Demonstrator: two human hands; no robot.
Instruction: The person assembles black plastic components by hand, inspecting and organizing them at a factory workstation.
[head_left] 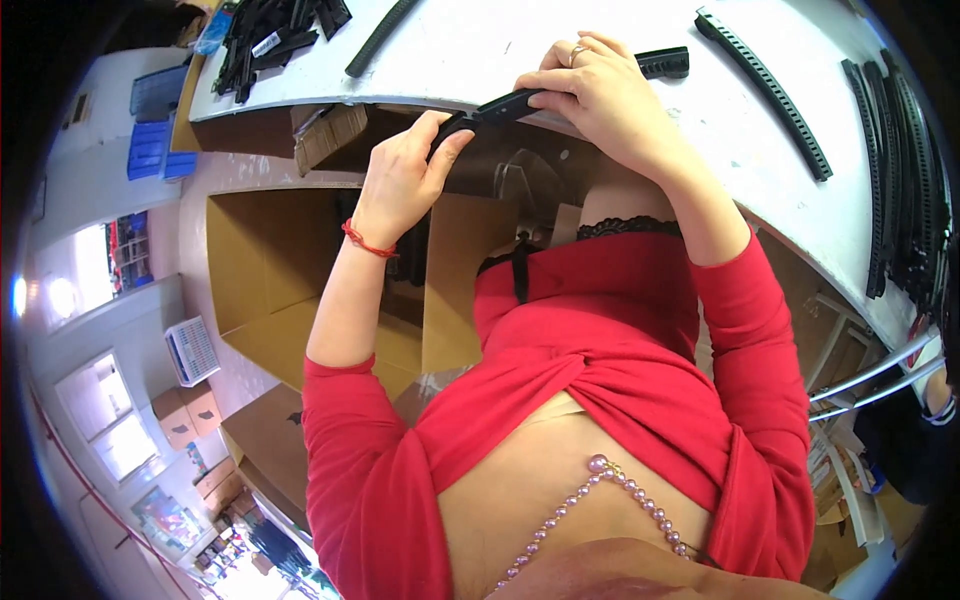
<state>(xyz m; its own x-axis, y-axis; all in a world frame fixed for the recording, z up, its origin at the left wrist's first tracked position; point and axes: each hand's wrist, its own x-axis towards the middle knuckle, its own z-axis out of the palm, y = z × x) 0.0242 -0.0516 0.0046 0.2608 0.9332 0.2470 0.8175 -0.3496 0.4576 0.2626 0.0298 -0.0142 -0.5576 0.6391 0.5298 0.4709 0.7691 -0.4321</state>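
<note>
Above the table's near edge, my right hand (605,105) is closed around a long black plastic strip (508,106), gripping it between thumb and fingers. One end of the strip sticks out past my knuckles over the white table (560,25). My left hand (405,180) pinches a short black plastic piece (455,130) between thumb and fingertips. The two black parts meet between my hands; I cannot tell whether they are joined. A ribbed black strip (765,90) lies on the table to the right of my right hand, and another black strip (380,38) lies farther left.
A heap of black plastic parts (265,45) is at the table's far left. Several long black strips (890,175) are stacked along the right edge. Below the table on the left stands an open cardboard box (265,255). At the far right is another person's arm (938,390).
</note>
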